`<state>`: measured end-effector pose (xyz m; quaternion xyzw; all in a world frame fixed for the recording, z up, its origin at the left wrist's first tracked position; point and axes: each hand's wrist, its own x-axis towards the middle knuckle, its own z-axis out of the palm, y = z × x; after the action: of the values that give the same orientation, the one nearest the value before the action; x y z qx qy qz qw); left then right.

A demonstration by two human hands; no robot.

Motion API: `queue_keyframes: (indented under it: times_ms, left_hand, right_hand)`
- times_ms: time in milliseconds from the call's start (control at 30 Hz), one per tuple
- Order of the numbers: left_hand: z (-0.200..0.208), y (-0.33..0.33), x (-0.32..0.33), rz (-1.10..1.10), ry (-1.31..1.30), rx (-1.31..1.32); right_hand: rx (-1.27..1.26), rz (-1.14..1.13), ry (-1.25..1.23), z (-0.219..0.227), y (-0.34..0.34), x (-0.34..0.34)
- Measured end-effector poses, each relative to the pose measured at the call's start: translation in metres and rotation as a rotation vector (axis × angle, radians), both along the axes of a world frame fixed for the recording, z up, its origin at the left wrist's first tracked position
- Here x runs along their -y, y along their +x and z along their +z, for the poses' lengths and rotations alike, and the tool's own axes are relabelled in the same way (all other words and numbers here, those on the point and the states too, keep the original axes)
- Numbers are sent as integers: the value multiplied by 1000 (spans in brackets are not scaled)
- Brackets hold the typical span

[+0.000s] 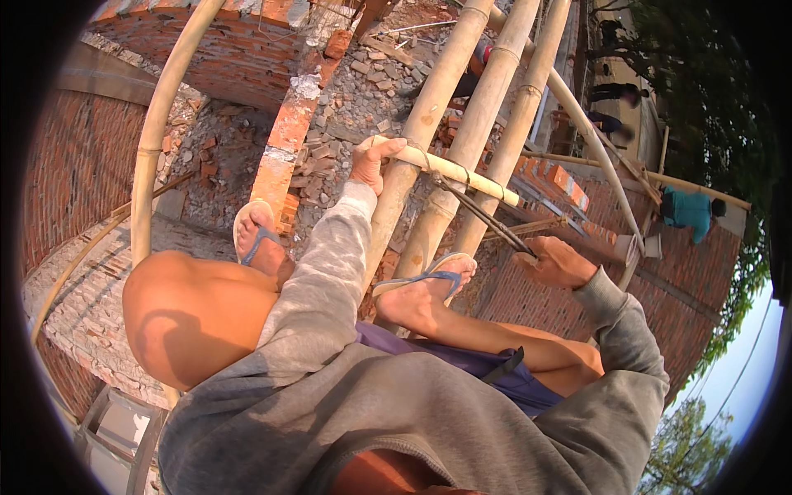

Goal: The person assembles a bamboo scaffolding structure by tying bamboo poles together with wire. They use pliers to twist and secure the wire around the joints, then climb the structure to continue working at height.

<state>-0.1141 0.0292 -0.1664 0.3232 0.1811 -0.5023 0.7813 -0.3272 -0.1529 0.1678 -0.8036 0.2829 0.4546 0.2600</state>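
One short bamboo piece (455, 172) lies across three long poles (477, 124), its right end past the rightmost pole's outer edge. It looks light, stiff, maybe slick, best held at the left end, which my left hand (373, 162) grips. My right hand (557, 264) clenches one dark cord (492, 219). I wear two sandals (450, 279).

Grey long-sleeved sweatshirt (396, 404) (banded at the cuffs (600, 294)), dark purple shorts (521, 389), pale-soled flip-flops (393, 286) with blue straps (452, 277)
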Motion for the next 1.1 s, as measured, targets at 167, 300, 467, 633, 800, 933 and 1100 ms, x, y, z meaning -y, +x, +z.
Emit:
queue_keyframes:
  times_ms: [167, 300, 467, 633, 800, 933, 1100]
  left_hand:
    - [6, -2, 0, 50, 3, 42]
    - [3, -2, -1, 50, -6, 51]
    - [0, -4, -2, 39, -31, 60]
    - [6, -7, -2, 95, -17, 64]
    - [10, -2, -6, 56, -59, 39]
    - [10, 0, -7, 31, -74, 37]
    - [2, 5, -13, -98, -29, 154]
  right_hand:
    - [349, 85, -19, 3, -11, -13]
    - [-173, -915, 607, -4, -14, -22]
    - [-124, 10, 9, -17, -13, -7]
    - [-25, 110, -86, -6, 5, 21]
    - [55, 412, -105, 25, 57, 44]
    - [200, 840, -627, 47, 118, 64]
    - [481, 1132, -857, 29, 195, 85]
